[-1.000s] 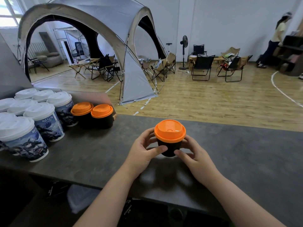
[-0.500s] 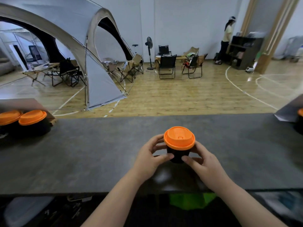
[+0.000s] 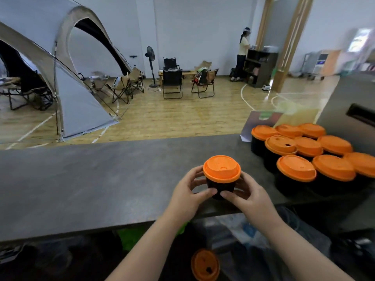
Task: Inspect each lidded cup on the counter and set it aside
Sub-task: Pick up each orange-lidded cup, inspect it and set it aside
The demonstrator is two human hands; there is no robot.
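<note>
Both hands, left hand (image 3: 187, 194) and right hand (image 3: 248, 197), clasp one lidded cup (image 3: 221, 176) near the counter (image 3: 101, 179) front edge. I judge that inspection is ending; next it goes beside the orange-lidded group (image 3: 310, 157) at the right end.

Beyond the dark grey counter (image 3: 85, 179) lay a wood-plank floor (image 3: 172, 118) marked with white lines, closed by pale, bare walls (image 3: 192, 27). A grey dome tent (image 3: 67, 82) filled the left side, with folding chairs (image 3: 172, 84) and a standing fan (image 3: 150, 65) just beside it — farther right, a person (image 3: 242, 55) stood at a dark shelf unit (image 3: 260, 65) beside slanted wooden posts (image 3: 288, 43).
</note>
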